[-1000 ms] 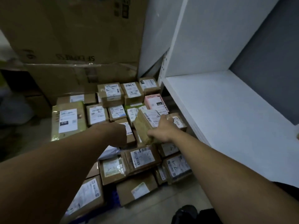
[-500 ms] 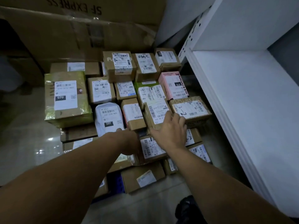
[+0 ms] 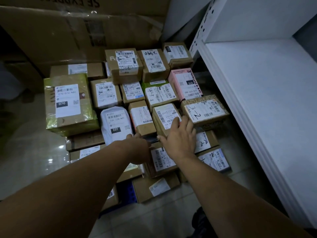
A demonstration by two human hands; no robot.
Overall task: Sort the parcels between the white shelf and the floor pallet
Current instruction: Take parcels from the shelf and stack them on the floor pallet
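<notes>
A very big cardboard carton (image 3: 68,40) fills the upper left of the frame. The white shelf (image 3: 265,100) takes the whole right side, and its board shows bare. In the middle, many parcels lie close together on the floor, with a piece of the blue pallet (image 3: 127,193) showing under them at the bottom. The green-taped parcel (image 3: 68,103) is at the left of this group. The small brown parcel (image 3: 164,117) lies in the centre, between two other parcels. My right hand (image 3: 180,141) rests flat on it, fingers almost straight and a little spread, gripping nothing. My left hand (image 3: 137,148) touches the near edge of the parcels just beside it. Its fingers are mostly hidden, so I cannot tell if they hold something.
</notes>
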